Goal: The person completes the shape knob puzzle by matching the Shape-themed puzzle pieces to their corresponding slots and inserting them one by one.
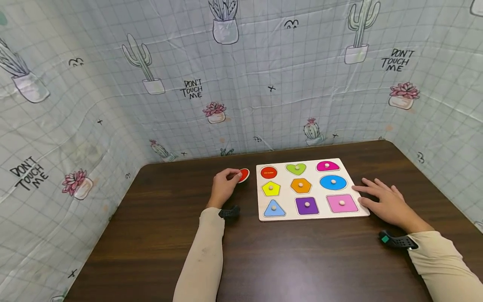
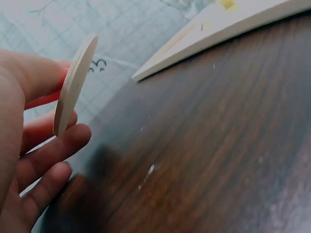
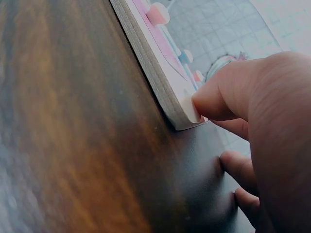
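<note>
My left hand (image 1: 224,187) pinches a round red puzzle piece (image 1: 244,175) just left of the puzzle board (image 1: 260,209). In the left wrist view the wooden disc (image 2: 77,85) is seen edge-on, tilted and raised off the table. The board's top left slot (image 1: 269,172) is a red circle with printed lettering and no knob. Knobbed pieces sit in the other slots, among them a green heart (image 1: 296,168), a yellow pentagon (image 1: 271,188) and a pink rectangle (image 1: 342,203). My right hand (image 1: 386,203) rests at the board's right edge, its thumb touching the corner, fingers spread.
The board lies on a dark brown wooden table (image 1: 158,235). A pale grid-patterned cloth (image 1: 256,63) with cactus drawings hangs behind and along both sides. Each wrist wears a black strap, such as the right strap (image 1: 398,240).
</note>
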The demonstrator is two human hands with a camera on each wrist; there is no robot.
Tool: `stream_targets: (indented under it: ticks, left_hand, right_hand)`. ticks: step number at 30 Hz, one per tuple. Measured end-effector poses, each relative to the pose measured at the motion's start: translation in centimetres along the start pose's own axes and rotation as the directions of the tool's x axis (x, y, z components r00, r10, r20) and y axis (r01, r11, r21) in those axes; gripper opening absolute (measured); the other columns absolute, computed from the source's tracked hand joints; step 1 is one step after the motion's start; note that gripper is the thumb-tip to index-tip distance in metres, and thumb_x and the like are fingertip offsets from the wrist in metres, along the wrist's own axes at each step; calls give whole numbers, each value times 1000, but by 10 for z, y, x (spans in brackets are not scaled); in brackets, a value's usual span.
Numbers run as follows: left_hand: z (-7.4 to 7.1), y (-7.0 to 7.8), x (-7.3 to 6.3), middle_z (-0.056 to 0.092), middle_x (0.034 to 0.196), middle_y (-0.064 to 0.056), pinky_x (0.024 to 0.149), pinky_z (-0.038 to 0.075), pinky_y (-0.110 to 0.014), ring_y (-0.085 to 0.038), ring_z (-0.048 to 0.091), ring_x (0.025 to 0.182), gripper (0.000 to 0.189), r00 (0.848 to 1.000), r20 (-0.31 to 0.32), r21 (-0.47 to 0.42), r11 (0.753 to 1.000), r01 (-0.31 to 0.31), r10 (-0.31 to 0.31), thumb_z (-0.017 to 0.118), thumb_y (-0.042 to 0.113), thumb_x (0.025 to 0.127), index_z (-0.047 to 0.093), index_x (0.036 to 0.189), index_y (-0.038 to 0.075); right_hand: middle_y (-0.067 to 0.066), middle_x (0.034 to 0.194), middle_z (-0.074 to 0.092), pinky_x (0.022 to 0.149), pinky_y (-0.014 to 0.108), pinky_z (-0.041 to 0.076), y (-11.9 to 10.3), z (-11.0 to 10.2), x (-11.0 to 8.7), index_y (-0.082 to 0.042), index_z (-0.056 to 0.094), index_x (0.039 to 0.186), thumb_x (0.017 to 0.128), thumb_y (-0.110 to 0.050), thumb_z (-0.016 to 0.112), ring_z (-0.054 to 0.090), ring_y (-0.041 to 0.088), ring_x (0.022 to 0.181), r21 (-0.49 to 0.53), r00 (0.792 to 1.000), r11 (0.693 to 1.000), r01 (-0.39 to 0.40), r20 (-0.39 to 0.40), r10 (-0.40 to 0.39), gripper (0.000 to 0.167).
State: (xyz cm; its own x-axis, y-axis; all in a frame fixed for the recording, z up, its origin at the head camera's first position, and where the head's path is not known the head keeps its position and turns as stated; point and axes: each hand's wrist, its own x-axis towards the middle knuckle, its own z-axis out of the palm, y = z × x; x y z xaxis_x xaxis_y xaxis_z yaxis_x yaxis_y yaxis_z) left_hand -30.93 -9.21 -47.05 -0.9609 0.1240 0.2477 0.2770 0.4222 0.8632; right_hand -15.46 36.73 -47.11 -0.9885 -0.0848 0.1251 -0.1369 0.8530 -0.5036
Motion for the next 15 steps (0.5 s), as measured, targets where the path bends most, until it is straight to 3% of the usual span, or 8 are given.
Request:
stream_targets:
  ticks: [8, 15]
  left_hand:
    - [8, 4, 4, 71, 104, -4, 81, 53, -37, -21, 62, 91, 20, 1000, 18, 14, 1000, 6, -7, 70, 27, 96, 75, 108, 11]
    - [21, 10, 8, 71, 103, -4, 82, 54, -36, -20, 63, 91, 16, 999, 26, 38, 999, -25, 24, 70, 21, 96, 75, 105, 10]
  right_hand:
    - [33, 150, 37, 106, 76, -2, 0, 1, -2, -5, 60, 138, 100, -30, 59, 17, 56, 142, -4, 1000, 1000, -5, 0, 5, 45]
    - [32, 150, 37, 106, 76, 0, -1, 1, -4, -5, 61, 137, 99, -29, 60, 19, 56, 141, -1, 1000, 1000, 2, -17, -2, 44]
